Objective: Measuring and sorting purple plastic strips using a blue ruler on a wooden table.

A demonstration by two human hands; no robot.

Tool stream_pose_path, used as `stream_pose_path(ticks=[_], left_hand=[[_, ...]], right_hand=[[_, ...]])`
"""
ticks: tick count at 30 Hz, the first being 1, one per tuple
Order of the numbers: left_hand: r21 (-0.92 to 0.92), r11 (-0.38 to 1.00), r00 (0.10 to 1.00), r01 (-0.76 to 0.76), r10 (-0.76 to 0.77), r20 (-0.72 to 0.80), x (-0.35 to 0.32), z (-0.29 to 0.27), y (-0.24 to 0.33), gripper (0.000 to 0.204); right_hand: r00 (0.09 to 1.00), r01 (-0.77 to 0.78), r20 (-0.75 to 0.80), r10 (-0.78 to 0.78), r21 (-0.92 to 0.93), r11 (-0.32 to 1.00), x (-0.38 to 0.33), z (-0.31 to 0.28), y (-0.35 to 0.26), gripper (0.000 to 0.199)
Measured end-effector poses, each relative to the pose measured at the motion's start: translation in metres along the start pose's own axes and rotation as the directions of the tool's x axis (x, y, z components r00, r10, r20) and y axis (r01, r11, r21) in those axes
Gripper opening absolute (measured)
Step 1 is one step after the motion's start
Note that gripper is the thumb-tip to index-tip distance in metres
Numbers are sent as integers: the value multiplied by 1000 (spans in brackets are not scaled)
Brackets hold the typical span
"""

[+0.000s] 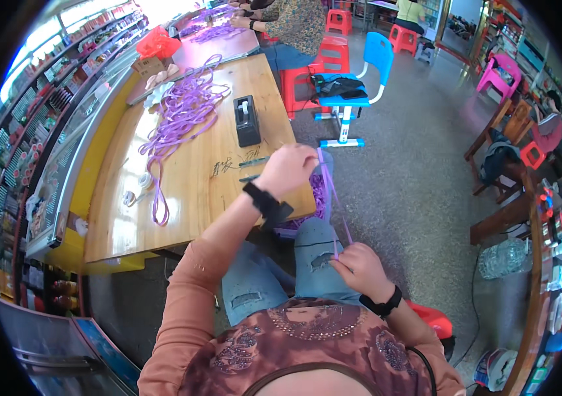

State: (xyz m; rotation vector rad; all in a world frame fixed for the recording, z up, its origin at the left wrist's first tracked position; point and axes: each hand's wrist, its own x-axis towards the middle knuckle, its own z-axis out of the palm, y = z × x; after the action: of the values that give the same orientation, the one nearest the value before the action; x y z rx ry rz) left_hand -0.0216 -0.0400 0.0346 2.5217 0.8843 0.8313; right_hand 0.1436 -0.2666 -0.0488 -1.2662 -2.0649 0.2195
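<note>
A narrow purple strap (335, 193) runs in a loop between my two hands, over my right knee. My left hand (289, 170) is closed on its upper end, just above the table's near right corner. The lower end is pinched in my right hand (363, 269), held in front of my right thigh. Below my left hand, beside the table, a container of purple straps (319, 197) is partly hidden. A tangled heap of purple straps (185, 112) lies on the wooden table (195, 191), one loop trailing toward me.
A black tape dispenser (247, 125) stands on the table near its right edge. Small rolls (130, 197) lie at the left. Beyond are a blue chair (376, 59), red stools (334, 56) and a person in a patterned top (297, 26). Shelves line the left side.
</note>
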Motion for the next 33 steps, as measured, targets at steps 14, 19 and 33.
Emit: stream_pose_path(ticks=[14,19,33], left_hand=[[-48,987,988,153,-153,3,-142,68,59,25],[-527,828,953,190,-284,-102,-157,80,59,14],[-614,789,1000,12,-5,13,-173,97,58,13]], right_hand=[[996,-9,-85,9,-1,1000,-1,48,-13,20],[969,-91,-208,131,194,977,0,54,-7,30],[787,-346,126,604,900,264,33,55,29,29]])
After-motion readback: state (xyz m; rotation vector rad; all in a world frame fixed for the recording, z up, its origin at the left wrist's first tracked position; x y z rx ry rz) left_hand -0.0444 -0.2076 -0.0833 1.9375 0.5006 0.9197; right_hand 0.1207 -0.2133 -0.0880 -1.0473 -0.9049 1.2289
